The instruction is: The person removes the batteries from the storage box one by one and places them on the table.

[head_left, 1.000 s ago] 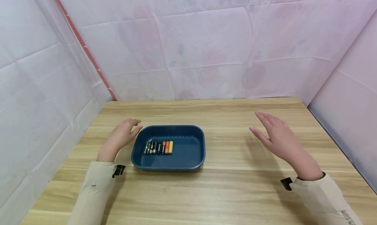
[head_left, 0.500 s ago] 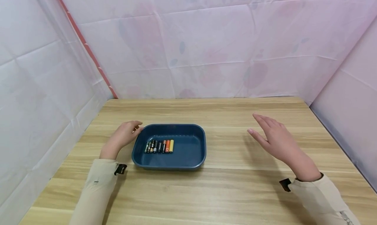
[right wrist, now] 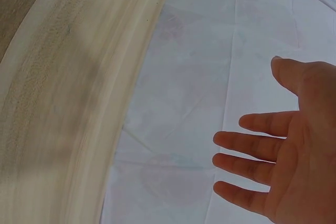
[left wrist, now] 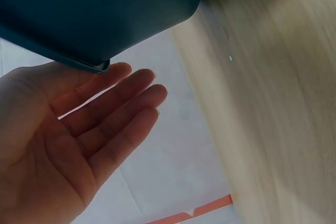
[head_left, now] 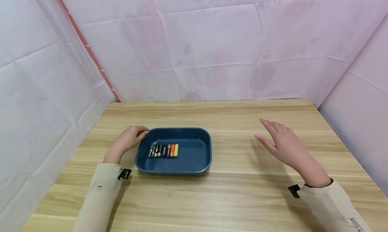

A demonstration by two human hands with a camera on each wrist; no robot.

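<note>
Blue tray (head_left: pixel 194 157) sits on wooden table (head_left: pixel 242 198), left of centre. Row of batteries (head_left: pixel 163 151) lies side by side in tray's left half. Left hand (head_left: pixel 128 140) at tray's near-left corner, fingers relaxed and nearly straight, fingertips (left wrist: pixel 123 69) at rim, gripping nothing. Right hand (head_left: pixel 283 144) hovers over table well right of tray, fingers spread, empty. Pale sheeting (head_left: pixel 212 46) hangs behind table.
</note>
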